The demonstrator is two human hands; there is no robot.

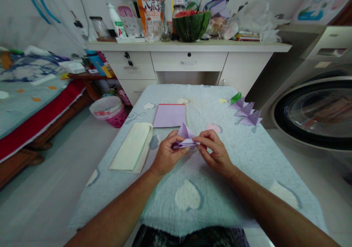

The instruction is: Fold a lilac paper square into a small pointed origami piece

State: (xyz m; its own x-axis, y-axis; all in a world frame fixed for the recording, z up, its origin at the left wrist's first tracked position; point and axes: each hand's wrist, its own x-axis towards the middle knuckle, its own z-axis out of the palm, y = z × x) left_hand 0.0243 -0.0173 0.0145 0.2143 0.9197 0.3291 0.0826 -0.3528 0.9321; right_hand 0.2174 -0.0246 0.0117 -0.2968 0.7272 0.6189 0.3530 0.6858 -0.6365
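Observation:
A folded purple origami paper is held above the middle of the table, with a pointed flap standing up from it. My left hand grips its left side between thumb and fingers. At the right corner, my right hand pinches the edge with thumb and index finger. Just beyond lies a stack of square purple paper with a red edge at the back. Left of my hands rests a folded pale green sheet. Several folded purple origami pieces and a green one stand in a row at the table's far right.
A light blue cloth with heart shapes covers the table. Behind it is a white desk bearing a cut watermelon, jars and bags. A washing machine stands right; a pink bin and a bed are left.

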